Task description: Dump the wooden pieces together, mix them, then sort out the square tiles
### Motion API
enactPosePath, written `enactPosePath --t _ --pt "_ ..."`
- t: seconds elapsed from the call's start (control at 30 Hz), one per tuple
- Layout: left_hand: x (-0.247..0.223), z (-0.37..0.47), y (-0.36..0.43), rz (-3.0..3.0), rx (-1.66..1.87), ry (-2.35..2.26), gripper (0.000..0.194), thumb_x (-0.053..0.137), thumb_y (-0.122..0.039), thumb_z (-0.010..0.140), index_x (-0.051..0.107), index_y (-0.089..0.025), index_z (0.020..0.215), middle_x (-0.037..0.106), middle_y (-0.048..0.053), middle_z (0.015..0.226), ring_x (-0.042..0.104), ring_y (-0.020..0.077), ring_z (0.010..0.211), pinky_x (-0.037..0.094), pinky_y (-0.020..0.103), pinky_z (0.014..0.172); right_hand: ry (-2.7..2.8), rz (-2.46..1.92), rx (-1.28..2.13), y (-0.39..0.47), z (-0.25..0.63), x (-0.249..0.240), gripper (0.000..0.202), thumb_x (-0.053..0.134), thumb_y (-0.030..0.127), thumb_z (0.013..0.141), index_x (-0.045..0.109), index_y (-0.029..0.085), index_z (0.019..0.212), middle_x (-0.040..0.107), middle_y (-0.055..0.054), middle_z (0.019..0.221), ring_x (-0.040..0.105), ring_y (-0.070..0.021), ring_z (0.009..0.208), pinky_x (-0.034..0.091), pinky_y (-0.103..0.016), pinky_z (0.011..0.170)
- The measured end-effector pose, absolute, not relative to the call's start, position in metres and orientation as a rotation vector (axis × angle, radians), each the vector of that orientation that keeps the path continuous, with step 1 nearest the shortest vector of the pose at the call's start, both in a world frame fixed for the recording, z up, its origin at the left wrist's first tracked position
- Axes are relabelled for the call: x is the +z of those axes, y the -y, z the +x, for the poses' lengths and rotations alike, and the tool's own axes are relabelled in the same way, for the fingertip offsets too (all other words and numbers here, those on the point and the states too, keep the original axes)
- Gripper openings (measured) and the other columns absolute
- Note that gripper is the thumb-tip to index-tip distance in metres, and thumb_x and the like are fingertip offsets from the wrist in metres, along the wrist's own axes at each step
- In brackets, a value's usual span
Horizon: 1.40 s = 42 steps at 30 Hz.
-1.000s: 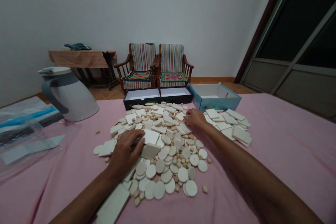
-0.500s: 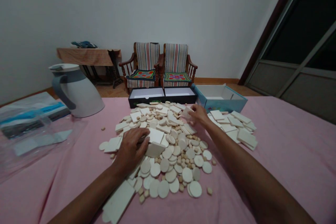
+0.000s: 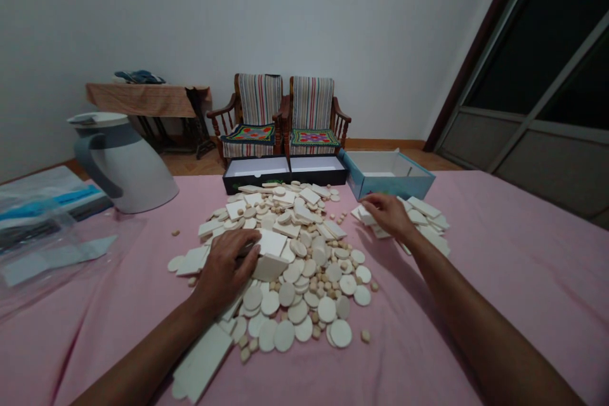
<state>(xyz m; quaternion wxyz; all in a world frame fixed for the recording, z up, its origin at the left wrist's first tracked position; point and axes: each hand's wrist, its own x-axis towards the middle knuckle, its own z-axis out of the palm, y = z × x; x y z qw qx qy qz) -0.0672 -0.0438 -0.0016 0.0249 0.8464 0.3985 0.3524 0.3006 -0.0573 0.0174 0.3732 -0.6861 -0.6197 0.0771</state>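
Observation:
My left hand (image 3: 229,263) is closed around a few pale wooden square tiles (image 3: 270,266) at the left middle of a large heap. Around it lie many round wooden discs (image 3: 297,312), small wooden beads or cubes (image 3: 333,288) and flat square pieces. My right hand (image 3: 391,216) is over a separate pile of square wooden tiles (image 3: 431,228) on the right. Its fingertips pinch a pale square tile (image 3: 364,216) at that pile's left edge. Long wooden strips (image 3: 204,358) lie under and beside my left forearm.
Behind the heap stand a black box with white insides (image 3: 257,184) and an open light-blue box (image 3: 392,187). On the left are a white-and-grey jug (image 3: 137,165) and clear plastic packaging (image 3: 61,247). A pink cloth (image 3: 514,254) covers the table.
My right hand has moved right, with a square tile, from the back of the heap to the separate tile pile. My left hand stays on its tiles. The view has shifted slightly.

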Motion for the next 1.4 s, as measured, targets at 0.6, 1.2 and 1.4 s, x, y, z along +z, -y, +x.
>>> enactPosePath --t 0.6,1.2,1.4 --pt "-0.004 -0.069 0.039 2.660 1.092 -1.234 0.023 0.049 -0.035 0.087 0.059 -0.020 0.102 0.066 0.008 0.105 0.057 0.0249 0.102 0.044 0.041 0.088 2.113 -2.007 0.024 0.078 0.232 0.007 0.021 0.046 0.032 0.089 0.063 0.019 0.086 0.068 -0.009 0.089 0.060 -0.0206 0.085 0.036 -0.026 0.065" --pt "-0.003 -0.069 0.042 2.638 1.101 -1.227 0.021 0.049 -0.033 0.088 0.058 -0.020 0.102 0.065 0.008 0.105 0.057 0.0247 0.101 0.044 0.042 0.087 1.632 -1.812 0.094 0.065 0.285 0.002 0.025 0.049 0.021 0.080 0.066 0.016 0.098 0.068 -0.008 0.095 0.062 -0.0181 0.080 0.047 -0.028 0.073" --pt "-0.003 -0.068 0.041 2.639 1.097 -1.236 0.022 0.049 -0.033 0.087 0.059 -0.020 0.102 0.065 0.008 0.105 0.057 0.0243 0.100 0.044 0.042 0.086 1.943 -1.549 0.435 0.060 0.237 -0.013 0.046 0.058 0.022 0.073 0.060 0.018 0.120 0.061 -0.008 0.123 0.054 -0.0219 0.114 0.040 -0.035 0.097"
